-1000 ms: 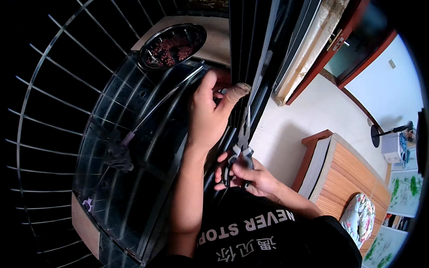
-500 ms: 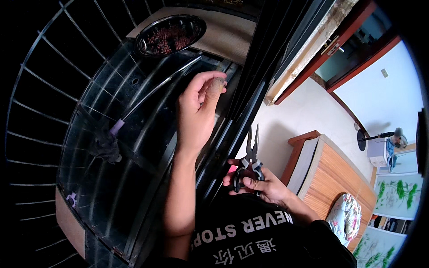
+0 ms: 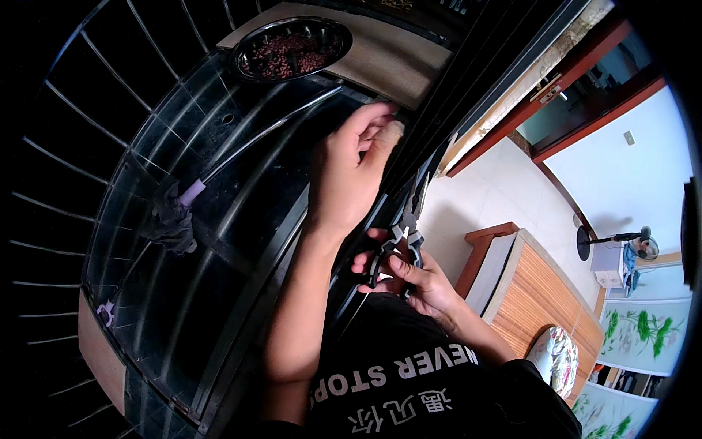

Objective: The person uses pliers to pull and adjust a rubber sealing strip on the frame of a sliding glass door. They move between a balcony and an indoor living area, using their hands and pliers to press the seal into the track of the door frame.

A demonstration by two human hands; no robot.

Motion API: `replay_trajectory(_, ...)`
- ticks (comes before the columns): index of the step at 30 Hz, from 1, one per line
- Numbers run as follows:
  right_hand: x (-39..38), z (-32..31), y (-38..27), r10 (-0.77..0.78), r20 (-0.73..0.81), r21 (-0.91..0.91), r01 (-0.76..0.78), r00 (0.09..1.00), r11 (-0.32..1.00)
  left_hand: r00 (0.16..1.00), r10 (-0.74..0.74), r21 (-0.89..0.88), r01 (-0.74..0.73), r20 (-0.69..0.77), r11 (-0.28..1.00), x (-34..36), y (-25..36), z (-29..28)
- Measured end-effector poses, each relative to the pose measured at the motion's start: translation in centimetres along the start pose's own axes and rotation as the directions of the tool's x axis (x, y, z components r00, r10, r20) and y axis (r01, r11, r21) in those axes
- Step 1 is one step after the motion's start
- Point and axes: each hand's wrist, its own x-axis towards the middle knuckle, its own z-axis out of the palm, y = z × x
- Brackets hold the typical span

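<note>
Pliers (image 3: 410,221) with a long, slim nose and black-and-grey handles sat in the person's right hand (image 3: 428,282), just in front of the dark shirt (image 3: 409,351). Their long axis ran away from the body, the nose leaning slightly to the right, and from where I stood the handles looked spread. The right hand had its fingers and thumb about those handles.

Ahead of the pliers and to their left hung the left hand (image 3: 351,168), its back upward and its fingers curled toward the thumb. That was the relation that mattered: the hands were apart, the nose ended beside and below the left thumb, and the right hand alone had the tool. I could not tell whether the left fingers pinched anything, or whether they touched the dark frame (image 3: 450,102) next to them.

Left of the frame lay a metal rod (image 3: 259,134) with a purple collar (image 3: 192,192), a dark cloth (image 3: 172,227) bunched at its near end. Farther off, a shiny bowl (image 3: 349,50) of reddish bits (image 3: 285,58) rested partly on a board (image 3: 395,69). Across the room, to the right, stood a bed (image 3: 548,300) and, beyond it, a fan (image 3: 645,245).
</note>
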Motion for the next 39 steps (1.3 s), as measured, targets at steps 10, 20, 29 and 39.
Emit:
replay_trajectory(10, 1.3, 0.4, 0.1, -0.089, -0.017, 0.013, 0.09, 0.996, 0.996, 0.987, -0.057, 0.085, 0.044, 0.15, 0.995, 0.6, 0.8, 0.8)
replay_trajectory(20, 1.7, 0.5, 0.7, -0.107, -0.126, 0.022, 0.111, 0.986, 0.994, 0.994, 0.017, 0.269, -0.045, 0.106, 0.962, 0.6, 0.5, 0.8)
replay_trajectory(29, 1.2, 1.1, 1.0, -0.106, -0.122, 0.122, 0.12, 0.987, 0.985, 0.986, 0.151, 0.333, -0.166, 0.069, 0.928, 0.6, 0.1, 1.0)
replay_trajectory(39, 0.2, 1.6, -1.0, -0.052, -0.203, 0.041, 0.062, 0.978, 0.997, 0.986, 0.151, 0.346, -0.168, 0.076, 0.923, 0.9, 0.3, 1.1)
